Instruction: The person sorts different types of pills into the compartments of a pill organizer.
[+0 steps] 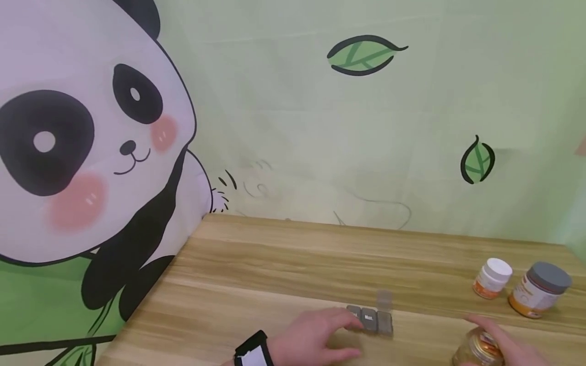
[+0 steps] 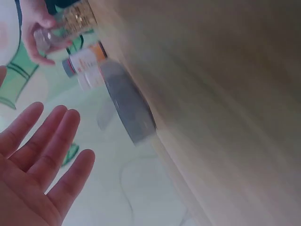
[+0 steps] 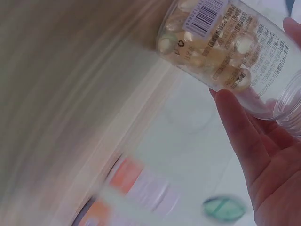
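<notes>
A grey pill organizer (image 1: 369, 319) with lettered lids lies on the wooden table, and a translucent flap (image 1: 384, 300) stands raised at its right end. My left hand (image 1: 320, 333) is at the organizer's left side. In the left wrist view its fingers (image 2: 59, 146) are spread and apart from the organizer (image 2: 128, 103). At the right, my right hand (image 1: 513, 343) grips a clear jar (image 1: 476, 351) near its top. Softgel capsules (image 3: 211, 47) fill the jar's lower part, behind a printed label with a barcode. Its neck (image 3: 289, 101) is clear and ridged.
A white-capped bottle (image 1: 492, 278) and a larger grey-capped jar (image 1: 540, 290), both with orange on their labels, stand at the back right of the table (image 1: 274, 254). Behind the table hangs a green cloth (image 1: 284, 101) printed with a panda and leaves.
</notes>
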A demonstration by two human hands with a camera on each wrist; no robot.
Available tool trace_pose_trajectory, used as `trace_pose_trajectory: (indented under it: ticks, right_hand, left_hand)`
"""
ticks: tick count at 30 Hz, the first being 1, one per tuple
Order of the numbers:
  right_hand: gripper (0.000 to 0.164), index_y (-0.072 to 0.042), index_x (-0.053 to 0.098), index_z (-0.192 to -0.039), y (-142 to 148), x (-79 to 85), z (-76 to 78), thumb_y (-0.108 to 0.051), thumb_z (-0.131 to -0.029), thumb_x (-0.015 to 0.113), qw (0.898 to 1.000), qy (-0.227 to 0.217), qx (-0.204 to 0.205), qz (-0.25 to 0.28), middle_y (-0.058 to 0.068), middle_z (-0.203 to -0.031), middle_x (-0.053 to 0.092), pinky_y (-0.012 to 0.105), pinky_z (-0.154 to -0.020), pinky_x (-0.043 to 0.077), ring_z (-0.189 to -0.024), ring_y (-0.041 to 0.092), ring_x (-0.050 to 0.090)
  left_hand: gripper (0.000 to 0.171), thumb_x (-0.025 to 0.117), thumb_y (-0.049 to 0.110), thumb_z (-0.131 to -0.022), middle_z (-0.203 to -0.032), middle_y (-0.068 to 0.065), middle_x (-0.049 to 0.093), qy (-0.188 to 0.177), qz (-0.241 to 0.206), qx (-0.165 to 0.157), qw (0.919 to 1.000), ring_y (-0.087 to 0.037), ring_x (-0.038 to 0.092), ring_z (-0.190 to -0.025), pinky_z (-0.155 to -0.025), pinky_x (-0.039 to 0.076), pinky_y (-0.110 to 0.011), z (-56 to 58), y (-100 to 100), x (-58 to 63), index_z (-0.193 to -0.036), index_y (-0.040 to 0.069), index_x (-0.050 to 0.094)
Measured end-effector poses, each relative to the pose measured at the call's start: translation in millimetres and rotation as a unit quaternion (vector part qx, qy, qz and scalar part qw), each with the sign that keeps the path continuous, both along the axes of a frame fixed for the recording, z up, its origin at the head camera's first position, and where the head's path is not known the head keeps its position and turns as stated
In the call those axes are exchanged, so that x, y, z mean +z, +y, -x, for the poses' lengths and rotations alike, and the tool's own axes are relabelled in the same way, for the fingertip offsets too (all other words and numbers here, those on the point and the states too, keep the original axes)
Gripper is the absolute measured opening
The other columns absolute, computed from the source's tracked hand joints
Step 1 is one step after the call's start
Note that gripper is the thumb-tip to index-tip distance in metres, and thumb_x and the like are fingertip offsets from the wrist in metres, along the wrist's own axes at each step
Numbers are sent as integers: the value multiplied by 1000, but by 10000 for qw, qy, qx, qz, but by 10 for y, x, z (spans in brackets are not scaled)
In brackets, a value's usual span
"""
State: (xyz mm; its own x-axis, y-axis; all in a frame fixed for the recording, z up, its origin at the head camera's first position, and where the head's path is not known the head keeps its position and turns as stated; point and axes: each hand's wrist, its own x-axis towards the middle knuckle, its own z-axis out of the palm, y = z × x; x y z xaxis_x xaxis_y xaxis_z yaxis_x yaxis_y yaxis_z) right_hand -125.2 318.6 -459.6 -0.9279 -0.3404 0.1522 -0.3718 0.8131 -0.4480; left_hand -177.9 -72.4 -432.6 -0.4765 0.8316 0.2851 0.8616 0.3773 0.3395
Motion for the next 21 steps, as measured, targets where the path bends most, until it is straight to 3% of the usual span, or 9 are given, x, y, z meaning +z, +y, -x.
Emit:
trace_pose_trajectory:
  ticks: [3, 4, 9, 14, 21]
  right_hand:
    - [84, -30, 29, -146, -147, -50, 46, -18, -79, 78, 9929, 244, 1144, 220, -11, -110, 58, 25, -59, 44, -86, 0, 56]
    - [81, -30, 32, -145, -226, -47, 46, -18, -80, 77, 9909, 229, 1304, 255, -14, -110, 58, 25, -60, 45, -88, -1, 55]
    - [51, -10, 49, -127, -683, 23, -27, -25, -84, 74, 9888, -86, 1462, 300, 0, -102, 62, 25, -61, 46, -86, -1, 56]
    - [33, -13, 51, -110, -1065, 74, -47, -22, -85, 72, 9797, -151, 1884, 671, -9, -91, 60, 23, -56, 43, -76, -3, 53]
    - [24, -13, 56, -110, -1394, 88, -89, -22, -91, 67, 9684, 392, 2181, 1147, -11, -95, 59, 22, -57, 45, -79, -3, 54]
  left_hand:
    - [35, 57, 38, -98, -118, 8, 61, -424, 176, -329, 9984, 4, 53, -105, -85, 38, -10, -32, 38, 17, -125, 16, 59]
    - [36, 59, 38, -97, -118, 9, 61, -559, 256, -395, 9973, 4, 53, -104, -84, 38, -10, -36, 52, 16, -126, 16, 58]
    - [45, 65, 38, -93, -121, 13, 59, -1068, 766, -512, 9900, 5, 51, -106, -84, 38, -11, -47, 121, 6, -132, 20, 55]
    - [44, 63, 38, -94, -123, 16, 58, -1302, 1039, -599, 9842, 8, 50, -104, -85, 37, -10, -72, 148, -21, -133, 20, 52]
    - [46, 61, 42, -94, -117, 14, 60, -1295, 1123, -479, 9840, 8, 52, -96, -80, 39, -9, -94, 169, -68, -133, 20, 48]
